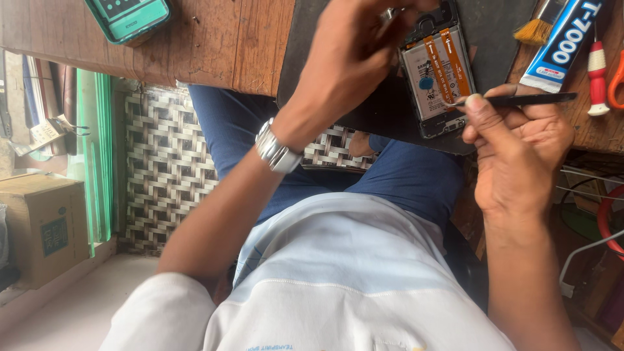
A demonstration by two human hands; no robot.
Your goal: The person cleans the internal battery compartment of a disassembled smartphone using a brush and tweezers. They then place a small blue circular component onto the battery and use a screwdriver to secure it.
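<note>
Phone [437, 71]: open, back off, left hand [351, 62] pinches its top.
Tweezers [520, 100]: right hand [520, 146] squeezes them, tip at 3 o'clock of battery [429, 81].
Risk: tip could slip and poke it.

**Hidden and cut off**

The left hand [351, 58] covers the opened phone's [437, 68] upper left corner, fingertips lost past the 12 o'clock edge. At 1 o'clock, the brush [538, 27] and glue tube [564, 42] are cropped (handle and cap unseen). The teal case [128, 17] is cut at 11 o'clock.

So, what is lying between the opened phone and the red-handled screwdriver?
In the head view, a blue-and-white glue tube lies between the opened phone and the red-handled screwdriver.
</note>
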